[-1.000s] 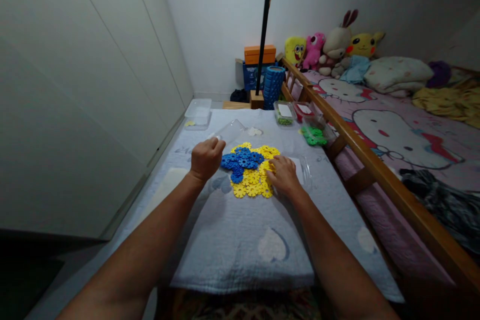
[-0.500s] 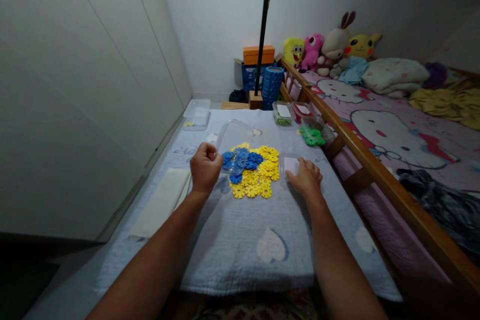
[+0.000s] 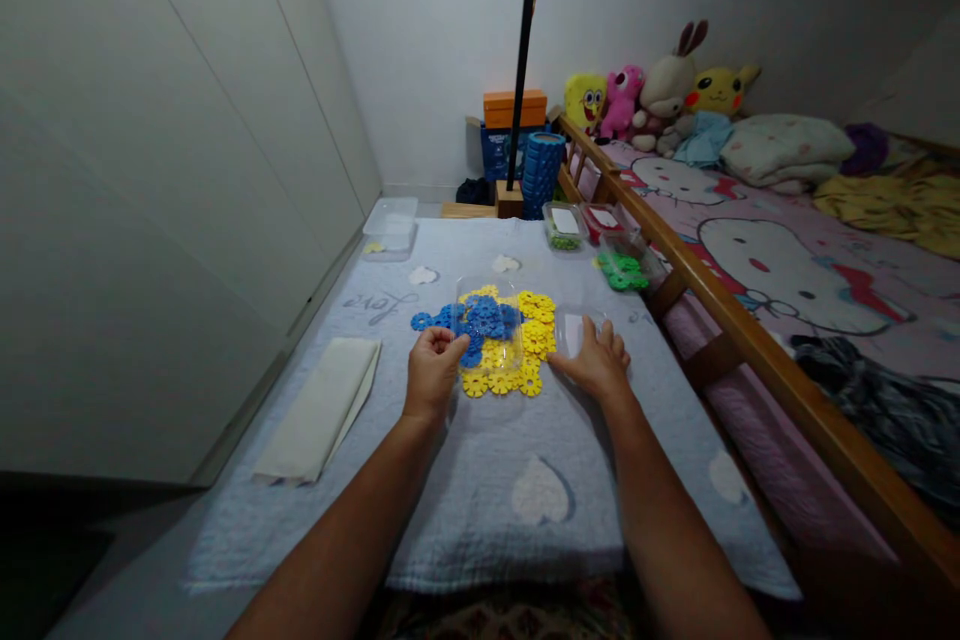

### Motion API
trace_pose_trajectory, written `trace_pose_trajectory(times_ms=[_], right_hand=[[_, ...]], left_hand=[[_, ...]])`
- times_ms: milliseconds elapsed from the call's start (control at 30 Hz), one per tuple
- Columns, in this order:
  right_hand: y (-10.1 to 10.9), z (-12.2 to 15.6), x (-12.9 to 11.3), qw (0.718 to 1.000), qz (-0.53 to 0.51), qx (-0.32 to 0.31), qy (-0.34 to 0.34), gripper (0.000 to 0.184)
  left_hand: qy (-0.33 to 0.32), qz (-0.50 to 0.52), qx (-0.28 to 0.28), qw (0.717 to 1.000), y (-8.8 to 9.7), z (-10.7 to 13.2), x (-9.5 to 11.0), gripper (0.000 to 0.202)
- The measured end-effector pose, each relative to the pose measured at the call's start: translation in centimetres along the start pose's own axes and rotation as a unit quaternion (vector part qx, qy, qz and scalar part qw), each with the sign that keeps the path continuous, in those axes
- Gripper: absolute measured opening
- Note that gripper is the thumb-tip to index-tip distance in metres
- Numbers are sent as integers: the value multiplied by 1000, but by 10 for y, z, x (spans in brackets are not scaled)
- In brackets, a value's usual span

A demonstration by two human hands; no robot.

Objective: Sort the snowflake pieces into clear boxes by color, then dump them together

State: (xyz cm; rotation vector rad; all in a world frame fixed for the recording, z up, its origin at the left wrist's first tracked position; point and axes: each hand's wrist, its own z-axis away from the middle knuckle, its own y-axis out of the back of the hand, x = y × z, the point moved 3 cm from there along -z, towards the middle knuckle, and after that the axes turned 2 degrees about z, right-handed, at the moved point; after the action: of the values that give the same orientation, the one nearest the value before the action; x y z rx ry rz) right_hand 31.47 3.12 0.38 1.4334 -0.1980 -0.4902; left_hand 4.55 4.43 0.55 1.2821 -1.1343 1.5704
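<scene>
My left hand (image 3: 435, 370) pinches the near left edge of a clear plastic box (image 3: 510, 365), holding it over a pile of snowflake-shaped plastic pieces. Yellow pieces (image 3: 538, 338) make up most of the pile. Blue pieces (image 3: 442, 317) lie on top of it and stretch out to the left, some seen through the clear plastic. Right of the pile, my right hand (image 3: 598, 360) is open with fingers spread over a clear container or lid (image 3: 561, 325) with a white label; its thumb reaches the pile's right edge.
Boxes of light green (image 3: 565, 230), red (image 3: 602, 220) and green pieces (image 3: 624, 270) stand at the back right by a wooden bed rail (image 3: 697, 305). A clear box (image 3: 390, 228) sits back left. Folded cream cloth or paper (image 3: 319, 410) lies left. A black pole (image 3: 523, 60) rises behind.
My left hand has moved right and nearer, bringing the clear box from a tilt to over the pile. Blue pieces now lie farther left. My right hand has shifted slightly left, toward the yellow pieces.
</scene>
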Motion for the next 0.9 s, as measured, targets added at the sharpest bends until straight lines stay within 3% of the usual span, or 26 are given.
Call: trace_pose_trajectory(times_ms=[200, 400, 667, 900], right_hand=[[2, -2, 5, 1000, -12, 16, 4, 97], [19, 0, 5, 992, -76, 97, 16, 86], [34, 50, -67, 959, -117, 138, 219, 80], [25, 68, -100, 960, -98, 123, 230, 78]], left_hand=[[26, 18, -44, 999, -7, 9, 0, 40], [49, 25, -64, 996, -10, 14, 0, 38], [69, 32, -70, 995, -15, 17, 0, 42], [109, 69, -74, 989, -17, 20, 0, 49]])
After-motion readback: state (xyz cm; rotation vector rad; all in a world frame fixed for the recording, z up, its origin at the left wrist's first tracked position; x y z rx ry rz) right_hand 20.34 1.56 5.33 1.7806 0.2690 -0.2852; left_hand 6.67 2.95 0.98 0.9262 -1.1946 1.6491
